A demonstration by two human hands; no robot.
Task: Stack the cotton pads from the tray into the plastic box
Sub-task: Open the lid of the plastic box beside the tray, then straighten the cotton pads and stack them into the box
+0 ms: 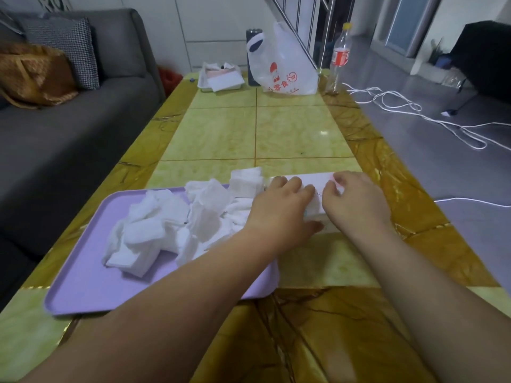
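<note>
- A lilac tray [83,294] on the near-left worktop [290,134] holds a loose heap of cotton pads [154,228].
- The plastic box [312,180] sits just right of the tray, its contents hidden by the hands.
- The left hand [282,208] grips the box.
- The right hand [354,200] curls on its top; I cannot tell whether it grasps anything.

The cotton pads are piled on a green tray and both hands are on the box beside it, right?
Not green: the head view shows a purple tray. The cotton pads are piled on it, and the left hand and right hand are on the box beside it.
</note>
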